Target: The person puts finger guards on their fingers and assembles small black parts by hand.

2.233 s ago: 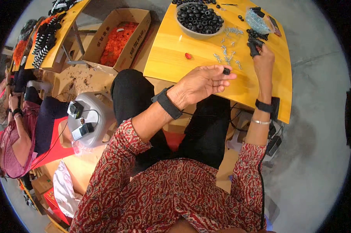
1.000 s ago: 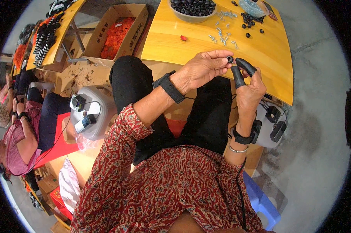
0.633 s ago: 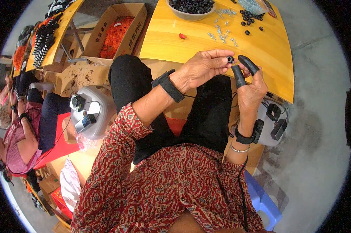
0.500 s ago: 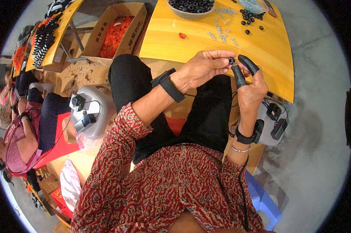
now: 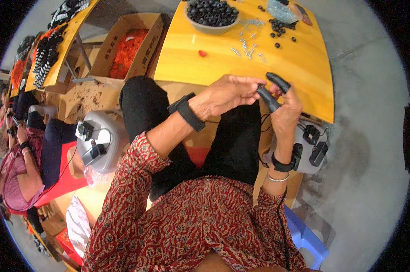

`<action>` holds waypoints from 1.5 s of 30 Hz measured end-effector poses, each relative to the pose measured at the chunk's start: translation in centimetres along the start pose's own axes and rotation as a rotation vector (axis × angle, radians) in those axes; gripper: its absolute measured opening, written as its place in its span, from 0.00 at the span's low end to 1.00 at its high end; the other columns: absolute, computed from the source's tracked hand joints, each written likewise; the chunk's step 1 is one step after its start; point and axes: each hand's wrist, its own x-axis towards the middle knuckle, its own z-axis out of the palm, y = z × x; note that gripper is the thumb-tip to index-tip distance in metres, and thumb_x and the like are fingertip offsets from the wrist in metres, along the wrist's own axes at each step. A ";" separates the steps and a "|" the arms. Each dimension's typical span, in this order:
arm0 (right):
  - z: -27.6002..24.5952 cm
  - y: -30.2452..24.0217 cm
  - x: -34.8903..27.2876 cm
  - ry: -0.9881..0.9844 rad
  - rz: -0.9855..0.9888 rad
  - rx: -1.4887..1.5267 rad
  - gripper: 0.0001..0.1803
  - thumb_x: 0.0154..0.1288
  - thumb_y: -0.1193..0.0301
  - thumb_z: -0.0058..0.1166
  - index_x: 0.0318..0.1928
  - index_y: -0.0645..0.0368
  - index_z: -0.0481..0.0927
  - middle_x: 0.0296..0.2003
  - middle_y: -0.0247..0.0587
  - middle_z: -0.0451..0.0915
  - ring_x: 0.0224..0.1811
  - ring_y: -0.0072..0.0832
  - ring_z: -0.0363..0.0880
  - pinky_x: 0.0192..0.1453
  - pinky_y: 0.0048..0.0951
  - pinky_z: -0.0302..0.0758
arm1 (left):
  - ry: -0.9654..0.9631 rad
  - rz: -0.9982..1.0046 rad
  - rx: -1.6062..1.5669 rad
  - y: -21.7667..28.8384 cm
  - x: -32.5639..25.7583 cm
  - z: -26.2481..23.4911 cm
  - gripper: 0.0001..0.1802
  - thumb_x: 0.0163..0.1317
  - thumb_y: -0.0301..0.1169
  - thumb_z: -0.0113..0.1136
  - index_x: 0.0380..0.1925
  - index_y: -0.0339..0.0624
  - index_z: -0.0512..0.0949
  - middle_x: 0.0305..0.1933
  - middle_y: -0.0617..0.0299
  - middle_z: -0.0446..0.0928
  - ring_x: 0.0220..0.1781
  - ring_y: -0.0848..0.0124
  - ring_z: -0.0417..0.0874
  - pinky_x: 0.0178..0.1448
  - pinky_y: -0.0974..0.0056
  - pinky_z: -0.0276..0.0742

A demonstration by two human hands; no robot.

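- left hand [image 5: 225,93] raised over the lap, just short of the tabletop [image 5: 304,68] edge, fingers curled and pinched narrow on a small black ring [image 5: 260,85] at the fingertips; the part is mostly hidden, so its shape is only a guess from the loose ones on the tabletop.
- right hand [image 5: 285,109] close beside it, touching or almost touching; thumb and forefinger wear black finger covers [image 5: 273,90], and those two tips close in on the same small part. whether the right hand actually bears on it, cannot tell.
- handling, as judged: the ring looks tiny and very light, probably rubber or plastic, so slightly giving, not fragile. main risk is that it slips or pops out of the pinch and drops into the lap. best held by the outer rim between two fingertips, leaving the hole free.
- look: dull black, round, no shine, same as the others.
- bowl [image 5: 212,28] at the far side of the tabletop, heaped with the same black rings.
- loose black rings [image 5: 277,27] scattered to the right of the bowl; small silver metal bits [image 5: 248,43] spread between bowl and tabletop middle.
- one small red piece [image 5: 202,53] lies alone on the yellow surface, well apart from the hands.
- black bands on both wrists; a thin cable runs down from the right one.
- cardboard box [image 5: 128,45] of orange pieces on the floor to the left; another person [image 5: 19,167] sits beyond, at far left.
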 end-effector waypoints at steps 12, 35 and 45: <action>-1.1 2.7 2.4 -0.114 0.284 0.327 0.13 0.57 0.78 0.60 0.44 0.60 0.81 0.32 0.28 0.78 0.29 0.15 0.70 0.33 0.19 0.68 | -0.061 -0.081 -0.274 0.0 0.2 -0.1 0.16 0.67 0.25 0.49 0.53 0.33 0.70 0.44 0.56 0.76 0.43 0.72 0.78 0.48 0.69 0.78; -2.3 24.3 22.6 0.269 0.102 -0.250 0.04 0.50 0.80 0.51 0.27 0.70 0.73 0.21 0.53 0.74 0.25 0.39 0.74 0.32 0.36 0.69 | 0.084 -0.046 -0.244 1.2 0.7 -0.3 0.15 0.63 0.18 0.51 0.51 0.34 0.73 0.48 0.51 0.76 0.46 0.68 0.79 0.51 0.69 0.79; -2.1 24.5 25.4 0.132 0.444 -0.515 0.16 0.51 0.67 0.53 0.39 0.64 0.80 0.41 0.56 0.79 0.46 0.50 0.76 0.50 0.44 0.72 | 0.045 -0.068 -0.248 1.0 0.7 -0.3 0.14 0.63 0.19 0.52 0.49 0.34 0.75 0.46 0.54 0.77 0.47 0.69 0.80 0.53 0.68 0.78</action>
